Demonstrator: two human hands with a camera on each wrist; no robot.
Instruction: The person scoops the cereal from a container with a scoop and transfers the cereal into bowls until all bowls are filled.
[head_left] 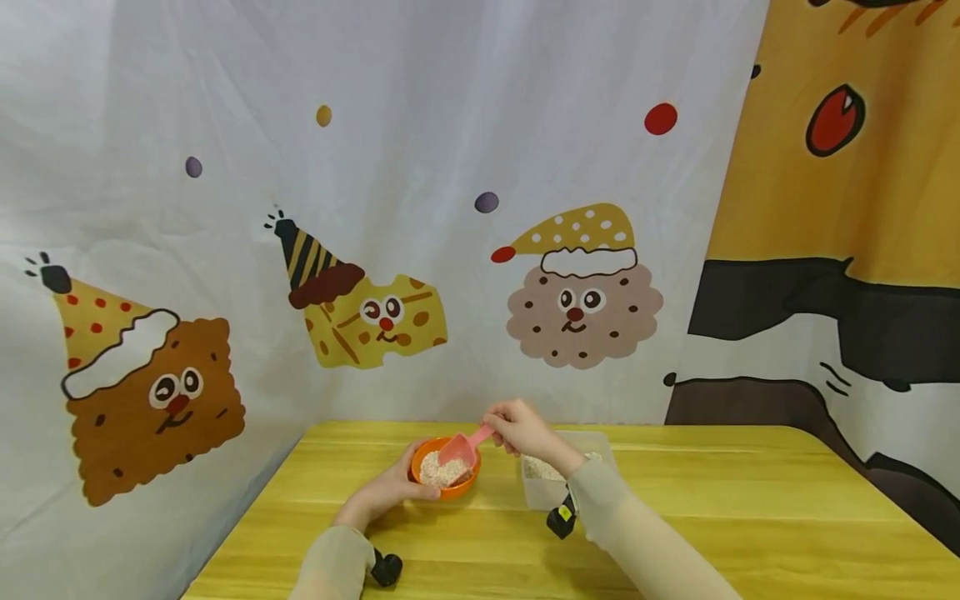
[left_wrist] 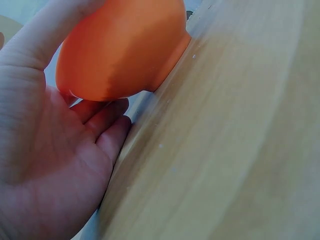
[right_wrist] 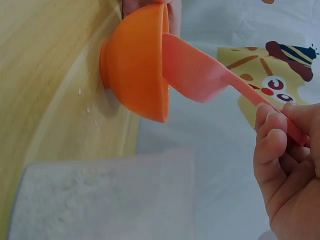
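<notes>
An orange bowl (head_left: 456, 492) stands on the table with pale flakes (head_left: 433, 473), seemingly oats, inside it. My left hand (head_left: 390, 490) holds the bowl from its left side, thumb at the near side and fingers round the far side. In the left wrist view the palm (left_wrist: 60, 155) faces the bowl's wall (left_wrist: 125, 50). My right hand (head_left: 523, 429) pinches the handle of a pink scoop (right_wrist: 195, 70). The scoop slants down into the bowl, its front edge inside the rim and at the flakes in the head view.
A translucent plastic box (head_left: 542, 498) with more pale flakes (head_left: 542, 471) stands right of the bowl, partly under my right forearm. A few crumbs (right_wrist: 87, 110) lie on the wooden table (head_left: 735, 500). A printed curtain (head_left: 420, 167) hangs behind the table.
</notes>
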